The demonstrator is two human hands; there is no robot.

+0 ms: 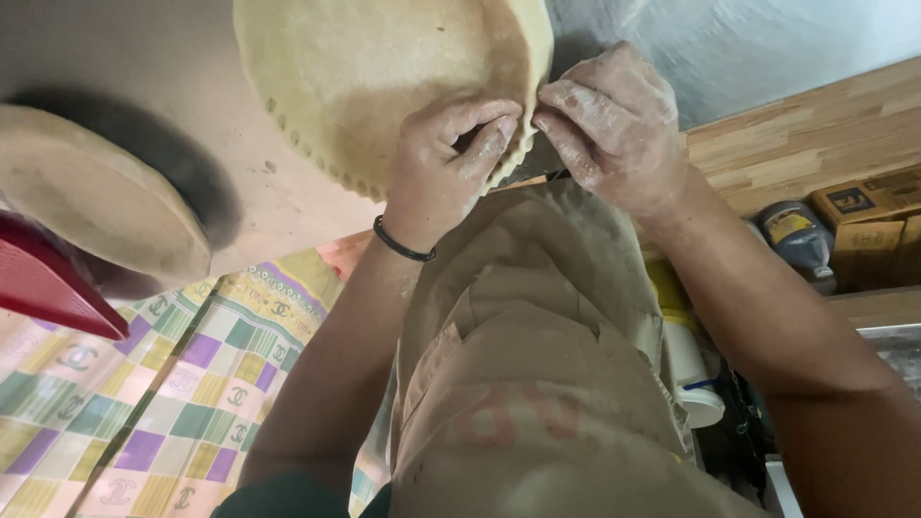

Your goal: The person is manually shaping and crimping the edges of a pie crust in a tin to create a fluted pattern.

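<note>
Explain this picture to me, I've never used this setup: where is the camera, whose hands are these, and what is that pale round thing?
The single picture comes from a camera worn on a person's head, looking down at their own floury bare hands. The left hand, with a black band on its wrist, and the right hand pinch the near edge of a round flat dough disc, whose rim shows a row of small crimps. It lies on a brown work surface. Another dough round sits to the left. A beige apron hangs below, with a checked cloth beside it.
</note>
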